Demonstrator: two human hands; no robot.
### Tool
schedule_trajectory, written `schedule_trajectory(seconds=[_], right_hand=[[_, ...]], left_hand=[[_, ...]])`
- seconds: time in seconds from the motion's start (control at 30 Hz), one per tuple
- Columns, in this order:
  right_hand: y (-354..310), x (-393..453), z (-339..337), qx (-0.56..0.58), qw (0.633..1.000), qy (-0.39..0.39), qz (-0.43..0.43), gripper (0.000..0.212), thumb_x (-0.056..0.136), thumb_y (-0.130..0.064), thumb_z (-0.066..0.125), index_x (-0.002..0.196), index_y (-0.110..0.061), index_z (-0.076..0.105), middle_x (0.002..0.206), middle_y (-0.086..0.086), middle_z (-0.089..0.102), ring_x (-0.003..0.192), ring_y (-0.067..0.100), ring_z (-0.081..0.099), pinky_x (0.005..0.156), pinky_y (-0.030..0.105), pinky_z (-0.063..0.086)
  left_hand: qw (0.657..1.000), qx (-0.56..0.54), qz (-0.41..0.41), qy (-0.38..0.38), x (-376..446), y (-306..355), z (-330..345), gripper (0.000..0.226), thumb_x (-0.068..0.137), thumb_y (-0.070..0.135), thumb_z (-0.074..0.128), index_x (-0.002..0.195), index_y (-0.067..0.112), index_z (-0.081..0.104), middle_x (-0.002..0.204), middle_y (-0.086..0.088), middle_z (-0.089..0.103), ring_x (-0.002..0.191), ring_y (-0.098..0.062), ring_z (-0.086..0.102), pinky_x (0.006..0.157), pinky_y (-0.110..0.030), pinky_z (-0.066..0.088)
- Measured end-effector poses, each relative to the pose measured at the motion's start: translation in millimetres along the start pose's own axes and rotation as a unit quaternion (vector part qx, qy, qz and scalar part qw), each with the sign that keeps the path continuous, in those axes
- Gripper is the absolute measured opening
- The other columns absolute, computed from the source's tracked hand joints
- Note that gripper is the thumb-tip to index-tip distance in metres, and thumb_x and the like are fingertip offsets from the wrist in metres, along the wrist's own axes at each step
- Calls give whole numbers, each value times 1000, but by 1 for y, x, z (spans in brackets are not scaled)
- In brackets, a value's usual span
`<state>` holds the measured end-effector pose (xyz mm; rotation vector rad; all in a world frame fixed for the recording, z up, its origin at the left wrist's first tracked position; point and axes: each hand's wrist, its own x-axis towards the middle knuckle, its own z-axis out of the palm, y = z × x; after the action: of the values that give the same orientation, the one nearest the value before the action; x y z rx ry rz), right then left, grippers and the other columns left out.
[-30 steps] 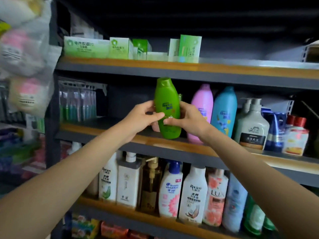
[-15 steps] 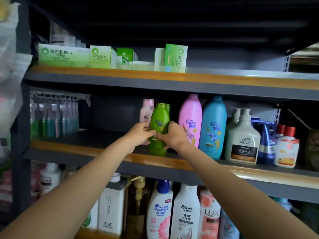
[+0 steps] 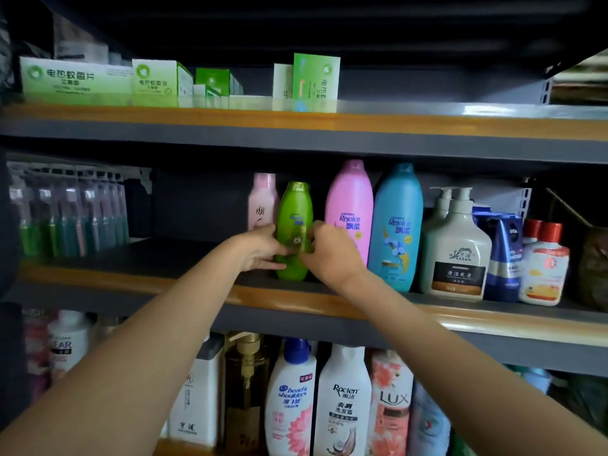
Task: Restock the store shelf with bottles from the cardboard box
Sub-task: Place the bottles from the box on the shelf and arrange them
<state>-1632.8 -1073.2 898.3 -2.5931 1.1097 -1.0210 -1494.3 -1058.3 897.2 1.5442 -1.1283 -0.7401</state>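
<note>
A green shampoo bottle [image 3: 293, 218] stands upright on the middle shelf [image 3: 184, 284], its base on the shelf board. My left hand [image 3: 260, 248] holds its left side and my right hand [image 3: 329, 251] holds its right side, fingertips meeting on the lower label. A small pale pink bottle [image 3: 262, 200] stands just behind it to the left. A tall pink Rejoice bottle [image 3: 349, 205] stands right beside it, then a blue Rejoice bottle [image 3: 396, 225]. The cardboard box is out of view.
White pump bottles [image 3: 455, 245], blue tubes [image 3: 503, 251] and red-capped bottles [image 3: 544, 264] fill the shelf's right part. Toothbrush packs [image 3: 69, 212] hang at the left, with bare board between. Green boxes [image 3: 154, 79] sit on the upper shelf; several bottles [image 3: 342, 403] line the lower one.
Both hands have carried the green bottle from the shelf's front edge deeper in and set its base down beside the pink bottle. The view has moved closer and slightly up.
</note>
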Motion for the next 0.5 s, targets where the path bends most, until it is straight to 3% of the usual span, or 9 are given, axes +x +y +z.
schedule_trajectory(seconds=[0.1, 0.17, 0.23, 0.3, 0.37, 0.43, 0.5], right_hand=[[5, -5, -12, 44, 998, 31, -38, 22, 83, -8, 56, 103, -1, 62, 99, 16, 69, 98, 32, 62, 85, 38, 50], [10, -11, -21, 74, 994, 57, -64, 20, 83, -6, 56, 100, -1, 64, 95, 14, 70, 94, 30, 65, 86, 37, 49], [16, -22, -30, 121, 984, 89, -93, 15, 83, -5, 57, 94, -5, 66, 86, 11, 71, 83, 26, 68, 84, 35, 51], [22, -40, -38, 178, 970, 117, -119, 12, 81, -8, 55, 84, -13, 65, 75, 9, 69, 71, 25, 69, 77, 41, 55], [32, -64, -38, 220, 958, 126, -134, 13, 77, -14, 48, 77, -21, 59, 69, 7, 68, 63, 23, 68, 71, 45, 56], [47, -98, -28, 222, 960, 107, -135, 14, 77, -12, 46, 78, -19, 59, 66, 2, 65, 56, 16, 65, 66, 43, 56], [73, -138, -9, 192, 971, 67, -128, 15, 80, -7, 48, 84, -9, 63, 65, 0, 65, 50, 12, 64, 60, 37, 56]], left_hand=[[1000, 26, -4, 13, 1, 0, -1, 42, 86, 3, 63, 125, 10, 50, 128, -6, 58, 105, -17, 58, 84, -30, 52], [991, 92, 18, 96, -1, 2, -5, 42, 83, 10, 68, 122, 4, 53, 124, -13, 59, 106, -23, 61, 85, -32, 52], [951, 196, 80, 224, -15, 6, -7, 38, 83, 12, 66, 118, 3, 55, 122, -17, 58, 110, -29, 58, 90, -35, 49], [892, 263, 196, 310, -45, 9, 2, 29, 84, 9, 58, 113, 6, 56, 119, -12, 56, 107, -25, 57, 92, -33, 46], [869, 265, 308, 282, -79, 0, 28, 24, 83, 3, 53, 106, 6, 57, 108, -4, 54, 92, -13, 56, 84, -20, 44], [890, 215, 358, 183, -111, -28, 68, 23, 80, 1, 50, 101, 4, 57, 99, -3, 56, 80, -8, 54, 73, -10, 40], [911, 186, 355, 98, -132, -71, 109, 23, 77, 2, 47, 97, 0, 57, 93, -5, 57, 80, -11, 55, 71, -17, 41]])
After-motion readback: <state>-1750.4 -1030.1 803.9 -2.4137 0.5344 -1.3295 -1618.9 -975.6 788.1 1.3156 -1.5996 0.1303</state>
